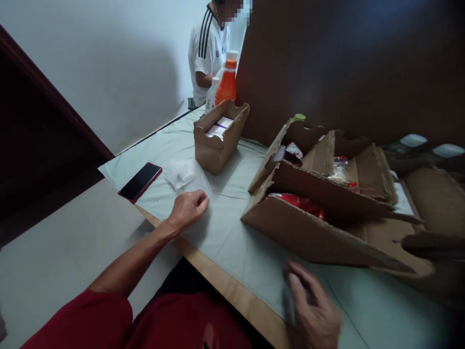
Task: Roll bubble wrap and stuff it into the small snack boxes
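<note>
My left hand (189, 208) rests on the pale green tabletop with its fingers curled in, and nothing shows in it. Just beyond its knuckles lies a crumpled piece of bubble wrap (187, 175); whether they touch I cannot tell. Over the front part of the table is my right hand (315, 310), slightly blurred, thumb and fingers apart and holding nothing. It is nearest to a long open cardboard box (290, 232) with a red packet (301, 203) inside. Farther back stands a small cardboard box (218, 155) containing white cartons (220, 127).
A phone (141, 182) lies at the table's left edge. More cardboard bins (323, 155) hold small packets at the right. An orange bottle (227, 85) stands at the back, near a person in a white shirt (209, 43). A dark panel (345, 63) rises behind the boxes.
</note>
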Available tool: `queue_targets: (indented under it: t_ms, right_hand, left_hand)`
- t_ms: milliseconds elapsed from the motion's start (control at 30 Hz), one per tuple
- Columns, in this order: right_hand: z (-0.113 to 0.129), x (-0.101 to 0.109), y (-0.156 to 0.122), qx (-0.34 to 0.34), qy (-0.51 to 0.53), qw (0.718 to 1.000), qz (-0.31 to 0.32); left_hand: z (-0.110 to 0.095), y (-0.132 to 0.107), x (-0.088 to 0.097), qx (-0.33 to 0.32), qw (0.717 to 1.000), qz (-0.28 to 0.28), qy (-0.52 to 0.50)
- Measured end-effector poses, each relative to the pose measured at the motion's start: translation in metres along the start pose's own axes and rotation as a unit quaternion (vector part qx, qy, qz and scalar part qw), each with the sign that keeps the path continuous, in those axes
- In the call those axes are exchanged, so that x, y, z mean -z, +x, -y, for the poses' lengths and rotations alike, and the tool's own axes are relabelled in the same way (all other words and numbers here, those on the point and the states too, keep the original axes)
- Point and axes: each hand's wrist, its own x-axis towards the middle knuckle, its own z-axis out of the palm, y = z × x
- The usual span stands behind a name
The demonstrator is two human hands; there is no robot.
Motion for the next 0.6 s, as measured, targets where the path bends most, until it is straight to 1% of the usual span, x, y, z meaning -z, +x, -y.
queue_targets:
  t_ms: [67,133,167,200,233,267,300,333,400,433,467,533,600]
  right_hand:
    - [0.020,-0.021,-0.002,-0.013,0.076,0.991,0.105]
    - [0.034,-0.043,0.002,-0.021,0.147,0.972,0.182]
    - [0.039,-0.053,0.006,-0.029,0.174,0.964,0.200]
    - [0.042,-0.062,0.010,-0.039,0.194,0.959,0.203]
    - [0.042,-0.069,0.015,-0.049,0.204,0.958,0.198]
    - [0.042,-0.075,0.019,-0.052,0.202,0.960,0.187]
    - [0.041,-0.079,0.022,-0.047,0.191,0.965,0.173]
    - [0.039,-0.081,0.025,-0.036,0.175,0.970,0.163]
    - [0.034,-0.081,0.027,-0.011,0.145,0.978,0.150]
    - [0.032,-0.079,0.027,-0.004,0.133,0.980,0.146]
    - [0.031,-0.076,0.026,-0.002,0.126,0.982,0.143]
    - [0.027,-0.064,0.024,-0.006,0.111,0.985,0.135]
    - [0.022,-0.046,0.022,-0.005,0.074,0.988,0.134]
  left_hand:
    - [-0.023,-0.023,-0.021,-0.017,0.998,0.032,-0.054]
    - [-0.042,-0.045,-0.037,-0.041,0.991,0.075,-0.101]
    - [-0.050,-0.055,-0.043,-0.056,0.984,0.104,-0.133]
    - [-0.055,-0.065,-0.046,-0.069,0.974,0.132,-0.170]
    - [-0.057,-0.074,-0.048,-0.079,0.964,0.151,-0.205]
    - [-0.057,-0.080,-0.049,-0.089,0.956,0.156,-0.231]
    - [-0.055,-0.085,-0.049,-0.101,0.955,0.146,-0.239]
    - [-0.050,-0.088,-0.049,-0.117,0.961,0.120,-0.222]
    - [-0.037,-0.087,-0.051,-0.161,0.978,0.051,-0.124]
    - [-0.029,-0.084,-0.052,-0.185,0.980,0.027,-0.066]
    - [-0.021,-0.080,-0.053,-0.204,0.979,0.014,-0.011]
    - [-0.005,-0.067,-0.052,-0.220,0.973,0.011,0.069]
    - [0.009,-0.052,-0.046,-0.204,0.973,0.008,0.112]
